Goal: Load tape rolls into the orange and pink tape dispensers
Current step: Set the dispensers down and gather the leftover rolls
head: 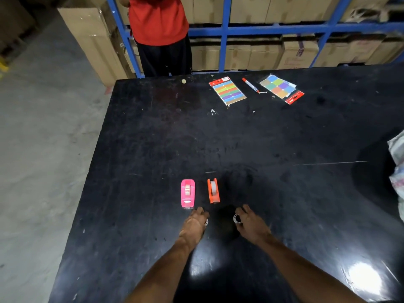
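A pink tape dispenser and an orange tape dispenser stand side by side on the black table, each with a roll seated in it. Just in front of the pink one, my left hand is closed around a small white tape roll, mostly hidden by the fingers. My right hand sits a little right of the orange dispenser and grips a second white tape roll, whose open core faces left.
At the table's far side lie a pack of coloured labels, a red-capped marker and a second label pack. A person in a red top stands beyond the table by blue shelving with cardboard boxes. A white bag is at the right edge.
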{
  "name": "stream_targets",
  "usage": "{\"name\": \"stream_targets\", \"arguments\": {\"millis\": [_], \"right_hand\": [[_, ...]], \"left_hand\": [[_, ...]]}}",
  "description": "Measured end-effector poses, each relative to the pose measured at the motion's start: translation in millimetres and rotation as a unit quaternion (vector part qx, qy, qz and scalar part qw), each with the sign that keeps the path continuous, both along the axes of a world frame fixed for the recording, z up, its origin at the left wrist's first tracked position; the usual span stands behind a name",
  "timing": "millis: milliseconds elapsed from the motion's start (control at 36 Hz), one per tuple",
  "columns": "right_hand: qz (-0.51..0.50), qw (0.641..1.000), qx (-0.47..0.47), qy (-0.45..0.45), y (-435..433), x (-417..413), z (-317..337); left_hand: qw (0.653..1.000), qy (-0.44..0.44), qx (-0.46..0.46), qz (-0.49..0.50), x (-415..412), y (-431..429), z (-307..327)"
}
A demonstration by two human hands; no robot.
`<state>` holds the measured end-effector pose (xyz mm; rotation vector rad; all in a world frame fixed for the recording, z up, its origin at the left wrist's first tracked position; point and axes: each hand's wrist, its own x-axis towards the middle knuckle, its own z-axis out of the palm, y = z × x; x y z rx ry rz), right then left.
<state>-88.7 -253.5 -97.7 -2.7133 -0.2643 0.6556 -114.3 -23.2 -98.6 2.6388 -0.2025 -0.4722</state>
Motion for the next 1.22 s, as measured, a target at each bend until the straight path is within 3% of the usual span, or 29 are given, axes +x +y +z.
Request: {"name": "stream_targets", "arguments": {"millis": [83, 250, 417, 556, 945, 1223], "right_hand": [[0.037, 0.999, 0.028, -0.001, 10.2, 3.0, 8.1], [0.083, 0.991, 0.083, -0.057, 62.4, 24.4, 32.9], [0.109, 0.984, 0.095, -0.107, 140.3, 44.2, 49.2], [0.118, 0.983, 0.119, -0.070, 206.7, 55.7, 43.9], [0.068, 0.997, -0.001, -0.026, 266.4, 69.0, -3.2], [0.071, 0.997, -0.006, -0.041, 272.8, 66.8, -4.8]], "left_hand": [[1.000, -0.001, -0.020, 0.010, 3.4, 15.0, 4.2], [0.994, -0.105, -0.006, -0.001, 22.1, 79.5, 28.6], [0.994, -0.084, 0.012, 0.062, 37.8, 148.5, 43.2], [0.992, -0.054, 0.000, 0.110, 49.0, 187.5, 37.0], [0.994, 0.030, -0.032, 0.100, 63.2, 208.8, -7.4], [0.996, -0.003, -0.031, 0.083, 64.9, 210.0, -18.0]]}}
